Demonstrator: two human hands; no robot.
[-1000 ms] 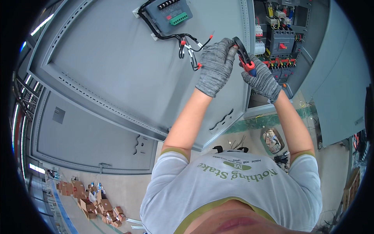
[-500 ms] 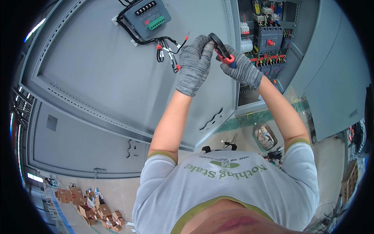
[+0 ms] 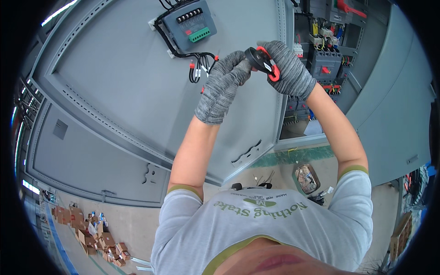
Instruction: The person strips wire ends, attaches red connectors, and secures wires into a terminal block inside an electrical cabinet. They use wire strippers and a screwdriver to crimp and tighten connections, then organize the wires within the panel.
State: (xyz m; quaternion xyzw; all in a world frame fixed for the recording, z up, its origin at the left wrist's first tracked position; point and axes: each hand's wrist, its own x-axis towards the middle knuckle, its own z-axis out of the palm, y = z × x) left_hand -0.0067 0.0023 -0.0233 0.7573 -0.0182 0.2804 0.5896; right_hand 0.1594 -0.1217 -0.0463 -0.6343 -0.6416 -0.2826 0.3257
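Note:
My right hand [image 3: 291, 69], in a grey knitted glove, is closed on a pair of crimping pliers [image 3: 259, 60] with a dark rounded head and red grips. My left hand [image 3: 225, 79], in a matching glove, has its fingers pinched together at the pliers' head; what they hold is hidden. Close by on its left hang several black wires [image 3: 193, 74] with red ends and white sleeves. They run from a blue-grey meter module [image 3: 187, 28] with a green terminal block [image 3: 200, 35], fixed to the grey cabinet door [image 3: 119, 87].
Right of the door stands an open cabinet with circuit breakers [image 3: 326, 64] and coloured wiring. Another grey door panel [image 3: 389, 110] is at the far right. A bin of scraps [image 3: 306, 178] sits on the floor. Cardboard boxes [image 3: 87, 236] are heaped at lower left.
The pliers have turned in my right hand, their head now beside my left fingertips. My left hand sits slightly lower in the view. The door and module have shifted right with the camera.

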